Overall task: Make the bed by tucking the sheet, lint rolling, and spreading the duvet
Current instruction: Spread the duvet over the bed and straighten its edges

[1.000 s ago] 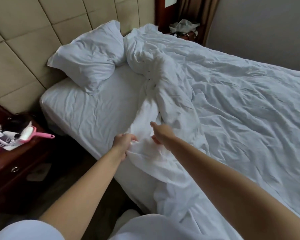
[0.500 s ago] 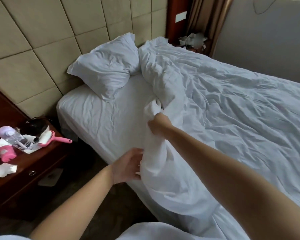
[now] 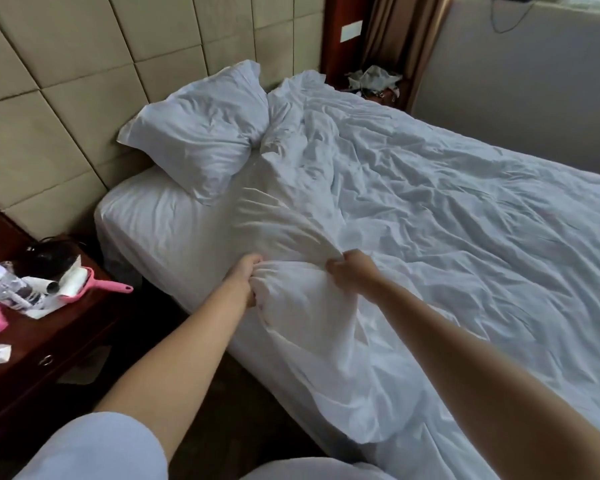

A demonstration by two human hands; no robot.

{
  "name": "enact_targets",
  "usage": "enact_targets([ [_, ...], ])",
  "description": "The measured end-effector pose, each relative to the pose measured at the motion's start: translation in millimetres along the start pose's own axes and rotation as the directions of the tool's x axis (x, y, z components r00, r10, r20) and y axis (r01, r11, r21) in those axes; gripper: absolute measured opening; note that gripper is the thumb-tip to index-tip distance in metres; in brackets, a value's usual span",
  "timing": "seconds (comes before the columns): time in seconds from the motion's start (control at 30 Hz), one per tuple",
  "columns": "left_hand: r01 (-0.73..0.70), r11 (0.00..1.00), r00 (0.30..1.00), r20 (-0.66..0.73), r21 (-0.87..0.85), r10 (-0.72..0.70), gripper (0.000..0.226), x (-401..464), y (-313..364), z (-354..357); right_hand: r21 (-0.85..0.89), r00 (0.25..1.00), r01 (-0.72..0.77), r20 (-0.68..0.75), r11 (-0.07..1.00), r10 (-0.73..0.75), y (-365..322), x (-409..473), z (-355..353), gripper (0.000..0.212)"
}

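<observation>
At the far left edge of the frame a dark wooden nightstand carries a clutter of small things: a pink lint roller with its handle pointing right, torn white paper, a clear bottle and something pink at the edge that is too cut off to name. Above it, a padded beige headboard fills the upper left. Just right of the nightstand the corner of the mattress shows the white sheet, bare and lightly creased, with a white pillow leaning against the headboard above it.

At centre, the left hand grips a bunched fold of the white duvet, fingers curled round the cloth at the bed's near edge. Slightly right and a little higher, the right hand pinches the same raised ridge of duvet, knuckles up. Between the two hands the fabric is gathered and lifted; below them it hangs over the side of the mattress.

The rest of the duvet lies rumpled across the bed through the right half of the frame. In the upper right, crumpled items sit beside a brown curtain.
</observation>
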State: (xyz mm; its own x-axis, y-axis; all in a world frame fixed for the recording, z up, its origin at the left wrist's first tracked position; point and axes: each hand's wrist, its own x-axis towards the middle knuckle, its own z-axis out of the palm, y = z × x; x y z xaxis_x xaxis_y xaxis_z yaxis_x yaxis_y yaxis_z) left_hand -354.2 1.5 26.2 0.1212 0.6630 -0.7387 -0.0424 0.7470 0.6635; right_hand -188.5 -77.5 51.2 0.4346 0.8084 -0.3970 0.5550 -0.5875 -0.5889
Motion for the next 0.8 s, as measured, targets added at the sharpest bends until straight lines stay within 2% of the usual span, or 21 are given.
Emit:
enact_targets([
  [0.03, -0.008, 1.000, 0.997, -0.071, -0.007, 0.008, 0.020, 3, 6, -6, -0.152, 0.998, -0.017, 0.055, 0.988, 0.026, 9, 2, 10, 0.035],
  [0.07, -0.069, 0.997, 0.986, -0.151, -0.019, 0.065, 0.009, 2, 13, -9, -0.232, 0.995, -0.020, 0.087, 0.972, 0.041, 13, 2, 20, 0.040],
  [0.1, -0.166, 0.985, 0.969, -0.193, -0.055, 0.153, 0.007, -3, 23, -10, -0.246, 0.993, -0.017, 0.108, 0.969, 0.045, 12, 5, 30, 0.043],
  [0.13, -0.280, 0.957, 0.941, -0.218, -0.077, 0.258, 0.009, -15, 35, -10, -0.224, 0.995, 0.006, 0.101, 0.975, 0.017, 5, 7, 39, 0.043],
  [0.2, -0.486, 0.868, 0.860, -0.234, -0.099, 0.454, 0.017, -47, 60, -5, -0.083, 0.991, 0.109, -0.064, 0.991, -0.115, -19, 9, 44, 0.037],
  [0.23, -0.607, 0.789, 0.790, -0.181, -0.098, 0.586, 0.021, -64, 70, -5, -0.004, 0.959, 0.206, -0.200, 0.979, -0.202, -31, 8, 43, 0.036],
  [0.3, -0.829, 0.559, 0.559, 0.005, -0.025, 0.829, 0.035, -103, 75, -5, 0.011, 0.782, 0.476, -0.463, 0.879, -0.418, -48, 3, 40, 0.041],
  [0.33, -0.884, 0.467, 0.468, 0.112, 0.037, 0.877, 0.042, -114, 70, -5, -0.039, 0.721, 0.553, -0.479, 0.832, -0.501, -50, 5, 40, 0.040],
  [0.37, -0.901, 0.422, 0.435, 0.199, 0.106, 0.878, 0.044, -113, 62, -5, -0.053, 0.744, 0.560, -0.406, 0.827, -0.530, -46, 12, 43, 0.036],
  [0.4, -0.884, 0.426, 0.464, 0.259, 0.193, 0.847, 0.044, -105, 51, -5, -0.064, 0.819, 0.515, -0.255, 0.855, -0.513, -38, 19, 48, 0.031],
  [0.43, -0.844, 0.458, 0.530, 0.298, 0.281, 0.794, 0.044, -89, 39, -7, -0.107, 0.895, 0.432, -0.069, 0.895, -0.440, -28, 24, 53, 0.025],
  [0.47, -0.771, 0.508, 0.627, 0.323, 0.384, 0.709, 0.046, -70, 26, -11, -0.130, 0.934, 0.358, 0.042, 0.924, -0.356, -18, 28, 58, 0.021],
  [0.53, -0.615, 0.567, 0.779, 0.312, 0.547, 0.544, 0.045, -37, -6, -24, 0.030, 0.985, 0.174, -0.011, 0.984, -0.174, -6, 31, 62, 0.024],
  [0.57, -0.538, 0.629, 0.834, 0.246, 0.561, 0.494, 0.041, -23, -23, -31, 0.209, 0.997, 0.077, -0.014, 0.975, -0.076, -9, 27, 62, 0.024],
  [0.6, -0.442, 0.734, 0.889, 0.141, 0.515, 0.436, 0.034, -14, -37, -39, 0.394, 0.999, -0.003, 0.042, 0.919, -0.014, -14, 23, 61, 0.024],
  [0.63, -0.337, 0.857, 0.934, 0.021, 0.389, 0.358, 0.026, -9, -47, -46, 0.523, 0.989, -0.090, 0.146, 0.847, 0.014, -21, 18, 62, 0.024],
  [0.67, -0.225, 0.948, 0.963, -0.095, 0.226, 0.251, 0.018, -5, -54, -53, 0.564, 0.970, -0.149, 0.241, 0.812, 0.011, -29, 14, 61, 0.027],
  [0.73, -0.070, 0.997, 0.970, -0.233, -0.025, 0.063, 0.008, -3, -60, -69, 0.419, 0.950, -0.128, 0.311, 0.899, -0.009, -42, 8, 68, 0.036],
  [0.8, 0.023, 0.987, 0.978, -0.203, -0.162, -0.056, 0.003, -1, -58, -81, 0.265, 0.938, -0.081, 0.345, 0.961, -0.017, -49, 2, 78, 0.041],
])
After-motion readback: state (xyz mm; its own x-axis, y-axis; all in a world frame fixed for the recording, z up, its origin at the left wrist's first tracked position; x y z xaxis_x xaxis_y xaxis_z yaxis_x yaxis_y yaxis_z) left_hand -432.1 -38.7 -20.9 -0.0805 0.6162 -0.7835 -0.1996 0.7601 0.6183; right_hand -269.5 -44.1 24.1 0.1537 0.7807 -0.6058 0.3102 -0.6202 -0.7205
